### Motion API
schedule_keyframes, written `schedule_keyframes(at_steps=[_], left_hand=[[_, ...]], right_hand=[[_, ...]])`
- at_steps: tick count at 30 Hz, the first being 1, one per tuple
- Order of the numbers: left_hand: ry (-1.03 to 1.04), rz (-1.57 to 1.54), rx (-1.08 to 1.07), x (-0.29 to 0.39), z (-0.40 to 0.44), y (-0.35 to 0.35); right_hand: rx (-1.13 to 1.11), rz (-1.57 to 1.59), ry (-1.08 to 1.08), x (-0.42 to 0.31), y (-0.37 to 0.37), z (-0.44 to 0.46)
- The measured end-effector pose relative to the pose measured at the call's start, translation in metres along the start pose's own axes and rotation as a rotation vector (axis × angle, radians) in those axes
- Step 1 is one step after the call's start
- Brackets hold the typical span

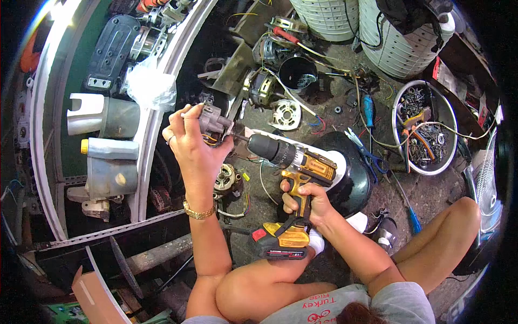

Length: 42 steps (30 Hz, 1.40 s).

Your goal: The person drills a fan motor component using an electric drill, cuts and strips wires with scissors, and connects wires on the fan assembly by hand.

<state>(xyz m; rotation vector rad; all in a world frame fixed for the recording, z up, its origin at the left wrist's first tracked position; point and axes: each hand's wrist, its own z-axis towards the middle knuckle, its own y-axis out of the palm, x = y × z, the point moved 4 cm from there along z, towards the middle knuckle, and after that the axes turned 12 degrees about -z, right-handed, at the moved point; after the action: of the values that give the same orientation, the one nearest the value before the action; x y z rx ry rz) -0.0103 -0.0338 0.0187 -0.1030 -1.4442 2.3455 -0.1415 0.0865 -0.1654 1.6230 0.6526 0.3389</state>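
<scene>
My left hand [186, 141] is raised at the middle left, its fingers wrapped round a grey metal motor part [213, 120]. A yellow and black cordless drill [305, 173] is gripped by the handle in my right hand [310, 202]. The drill's chuck [264, 148] points left, and its bit reaches the lower edge of the motor part; whether it touches a screw there is too small to tell. Behind the drill is a round black base [353, 183] with a white piece on it.
A metal bowl [452, 108] of screws and small parts stands at the right. Scissors [369, 156], blue-handled screwdrivers [368, 110] and motors [259, 86] lie about the floor. A white-framed shelf [145, 156] holds containers at the left. Perforated white drums [396, 54] stand at the back.
</scene>
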Motion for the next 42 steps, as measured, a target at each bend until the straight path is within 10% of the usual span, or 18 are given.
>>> schedule_keyframes(at_steps=[27, 33, 35, 36, 42], left_hand=[[-0.011, -0.029, 0.006, 0.013, -0.008, -0.008], [0.062, -0.090, 0.162, 0.011, -0.017, -0.016], [0.122, -0.134, 0.192, 0.015, -0.022, -0.026], [0.142, -0.157, 0.195, 0.017, -0.024, -0.036], [0.416, -0.101, 0.215, 0.013, -0.035, -0.087]], right_hand=[[0.073, -0.322, -0.021, -0.057, 0.008, -0.044], [0.797, -0.811, -0.465, -0.190, 0.036, -0.128], [1.091, -1.346, -0.546, -0.248, 0.011, -0.149], [1.212, -1.834, -0.987, -0.269, -0.008, -0.160], [1.738, -2.008, -0.518, -0.330, -0.102, -0.178]])
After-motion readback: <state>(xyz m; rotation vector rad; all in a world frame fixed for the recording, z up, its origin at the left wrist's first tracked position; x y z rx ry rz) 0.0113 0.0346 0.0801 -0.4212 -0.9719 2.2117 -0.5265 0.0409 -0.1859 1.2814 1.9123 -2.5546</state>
